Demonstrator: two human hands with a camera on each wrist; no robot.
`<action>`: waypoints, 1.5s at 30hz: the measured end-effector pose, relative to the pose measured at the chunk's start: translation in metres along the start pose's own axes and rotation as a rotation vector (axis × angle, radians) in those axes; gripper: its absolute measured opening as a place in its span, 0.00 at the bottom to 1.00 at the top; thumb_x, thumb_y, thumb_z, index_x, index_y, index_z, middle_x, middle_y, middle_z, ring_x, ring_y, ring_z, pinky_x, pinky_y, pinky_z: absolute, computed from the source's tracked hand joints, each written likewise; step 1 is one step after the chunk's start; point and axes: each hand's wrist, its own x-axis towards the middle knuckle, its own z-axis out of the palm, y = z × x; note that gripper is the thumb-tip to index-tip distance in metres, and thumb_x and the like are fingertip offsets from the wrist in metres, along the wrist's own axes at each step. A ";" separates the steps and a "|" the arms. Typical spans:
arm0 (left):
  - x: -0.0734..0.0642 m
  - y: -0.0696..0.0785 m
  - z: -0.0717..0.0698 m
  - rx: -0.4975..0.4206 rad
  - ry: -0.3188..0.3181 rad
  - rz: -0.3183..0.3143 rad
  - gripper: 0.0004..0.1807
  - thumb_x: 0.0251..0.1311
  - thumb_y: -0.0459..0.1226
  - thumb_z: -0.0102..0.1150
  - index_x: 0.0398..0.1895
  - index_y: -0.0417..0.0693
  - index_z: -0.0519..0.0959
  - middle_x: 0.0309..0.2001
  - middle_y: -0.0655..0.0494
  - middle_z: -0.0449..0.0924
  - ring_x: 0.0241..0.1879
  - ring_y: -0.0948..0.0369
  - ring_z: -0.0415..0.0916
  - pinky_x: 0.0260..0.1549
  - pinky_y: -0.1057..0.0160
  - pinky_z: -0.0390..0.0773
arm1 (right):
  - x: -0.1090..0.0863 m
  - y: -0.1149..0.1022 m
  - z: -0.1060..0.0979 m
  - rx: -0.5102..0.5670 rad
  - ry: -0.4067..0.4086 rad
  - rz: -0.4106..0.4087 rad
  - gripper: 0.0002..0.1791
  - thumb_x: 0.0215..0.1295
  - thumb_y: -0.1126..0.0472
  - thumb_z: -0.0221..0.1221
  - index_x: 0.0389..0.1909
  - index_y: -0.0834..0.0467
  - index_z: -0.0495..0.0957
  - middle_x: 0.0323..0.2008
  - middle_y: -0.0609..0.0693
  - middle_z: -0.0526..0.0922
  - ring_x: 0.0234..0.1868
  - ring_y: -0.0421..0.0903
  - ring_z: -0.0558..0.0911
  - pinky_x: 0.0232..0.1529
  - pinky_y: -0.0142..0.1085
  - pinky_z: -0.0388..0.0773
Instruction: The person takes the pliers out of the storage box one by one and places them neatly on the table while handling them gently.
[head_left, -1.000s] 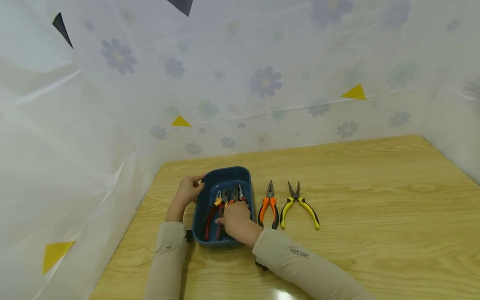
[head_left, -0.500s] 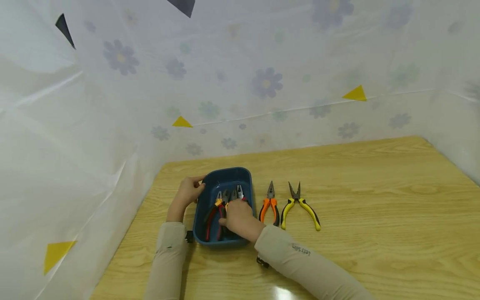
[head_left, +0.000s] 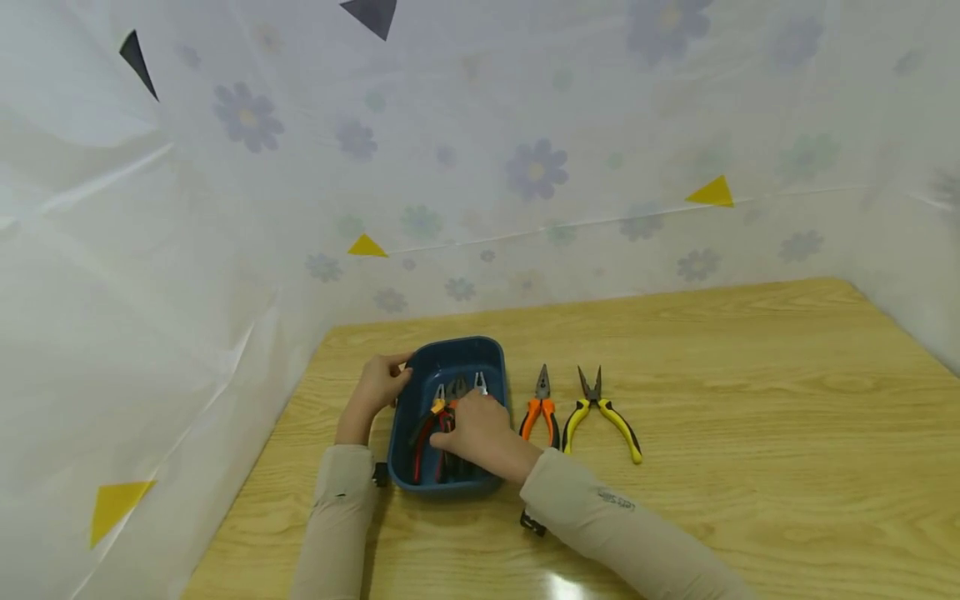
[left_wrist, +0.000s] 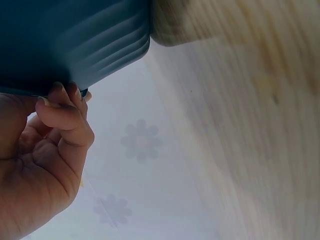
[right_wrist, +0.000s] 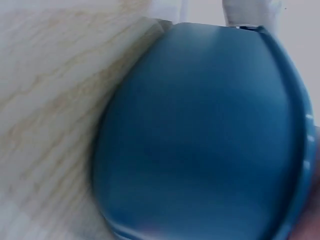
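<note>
In the head view, a dark blue tray (head_left: 447, 353) sits on the table with several pliers inside. My left hand (head_left: 377, 387) pinches its far left rim between thumb and fingers; the left wrist view shows the fingertips of that hand (left_wrist: 55, 135) at the rim. My right hand (head_left: 482, 429) reaches into the tray, fingers curled down around a pair of pliers (head_left: 461, 386), whose handles are mostly hidden beneath it. Red-handled pliers (head_left: 422, 446) lie to its left, and a silver pliers head (head_left: 481, 382) shows beyond the knuckles. The tray's outer wall (right_wrist: 195, 125) fills the right wrist view.
Right of the tray lie orange-and-black long-nose pliers (head_left: 542, 408), then yellow-and-black ones (head_left: 598, 408) with spread handles, both on the wooden table (head_left: 735, 400). A flower-printed sheet (head_left: 585, 150) hangs behind the table.
The pliers under my right hand have shifted left, their head now close beside the neighbouring pair and apart from the silver one. My left hand keeps its hold on the rim.
</note>
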 end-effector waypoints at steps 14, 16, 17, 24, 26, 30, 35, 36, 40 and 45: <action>-0.001 0.002 -0.001 -0.007 -0.008 0.008 0.22 0.67 0.31 0.52 0.65 0.37 0.71 0.13 0.52 0.68 0.15 0.39 0.72 0.12 0.60 0.75 | -0.024 0.013 -0.032 0.196 0.037 -0.052 0.54 0.54 0.36 0.63 0.65 0.75 0.61 0.31 0.61 0.78 0.12 0.44 0.69 0.11 0.33 0.65; -0.001 0.001 -0.001 -0.008 -0.007 0.010 0.22 0.67 0.31 0.52 0.65 0.36 0.70 0.13 0.52 0.68 0.16 0.38 0.72 0.13 0.59 0.75 | -0.026 0.016 -0.036 0.204 0.046 -0.045 0.53 0.55 0.36 0.63 0.65 0.76 0.60 0.22 0.56 0.76 0.09 0.42 0.66 0.08 0.32 0.60; -0.001 0.001 -0.001 -0.008 -0.006 0.011 0.22 0.67 0.31 0.52 0.65 0.36 0.70 0.13 0.52 0.69 0.16 0.38 0.73 0.13 0.57 0.76 | -0.027 0.018 -0.038 0.209 0.053 -0.043 0.54 0.55 0.36 0.63 0.66 0.76 0.60 0.18 0.54 0.74 0.08 0.41 0.63 0.07 0.31 0.58; 0.000 0.000 0.000 -0.014 -0.010 0.002 0.22 0.68 0.32 0.52 0.65 0.38 0.70 0.14 0.52 0.68 0.16 0.37 0.73 0.16 0.52 0.77 | -0.037 0.030 -0.054 0.213 0.114 -0.045 0.54 0.56 0.37 0.62 0.67 0.76 0.57 0.11 0.49 0.69 0.07 0.40 0.58 0.08 0.31 0.53; 0.000 0.000 0.000 -0.014 -0.010 0.005 0.22 0.68 0.32 0.52 0.65 0.37 0.70 0.14 0.52 0.68 0.16 0.38 0.73 0.16 0.51 0.78 | -0.039 0.035 -0.058 0.201 0.139 -0.036 0.53 0.55 0.37 0.63 0.66 0.76 0.60 0.13 0.50 0.70 0.08 0.41 0.59 0.09 0.31 0.54; 0.001 0.000 -0.001 -0.018 -0.003 0.015 0.23 0.68 0.31 0.51 0.65 0.36 0.70 0.13 0.52 0.68 0.15 0.38 0.72 0.15 0.52 0.77 | -0.039 0.045 -0.065 0.182 0.188 -0.010 0.51 0.55 0.37 0.64 0.63 0.75 0.63 0.13 0.51 0.70 0.09 0.41 0.60 0.09 0.30 0.53; 0.001 0.001 0.000 -0.025 -0.006 0.005 0.22 0.68 0.32 0.52 0.65 0.38 0.71 0.13 0.52 0.67 0.14 0.40 0.72 0.17 0.50 0.78 | -0.039 0.059 -0.070 0.188 0.208 0.031 0.52 0.54 0.37 0.64 0.64 0.74 0.61 0.12 0.51 0.71 0.08 0.42 0.63 0.08 0.30 0.53; 0.001 0.001 0.001 -0.027 -0.009 0.000 0.22 0.68 0.32 0.52 0.65 0.38 0.71 0.13 0.52 0.68 0.15 0.40 0.72 0.18 0.48 0.79 | -0.039 0.062 -0.071 0.187 0.210 0.038 0.52 0.53 0.37 0.64 0.64 0.74 0.62 0.12 0.51 0.71 0.08 0.42 0.63 0.08 0.30 0.53; 0.002 0.001 0.003 -0.035 -0.013 -0.003 0.22 0.68 0.32 0.52 0.65 0.39 0.71 0.13 0.52 0.68 0.18 0.35 0.72 0.20 0.45 0.79 | -0.041 0.074 -0.072 0.170 0.218 0.059 0.51 0.53 0.38 0.63 0.63 0.75 0.62 0.12 0.50 0.69 0.09 0.42 0.62 0.09 0.30 0.52; 0.001 0.000 0.003 -0.041 -0.011 0.002 0.23 0.68 0.32 0.52 0.65 0.39 0.71 0.12 0.52 0.68 0.17 0.35 0.72 0.20 0.45 0.78 | -0.042 0.088 -0.074 0.164 0.211 0.096 0.51 0.53 0.40 0.63 0.64 0.76 0.61 0.18 0.54 0.74 0.13 0.44 0.67 0.12 0.33 0.60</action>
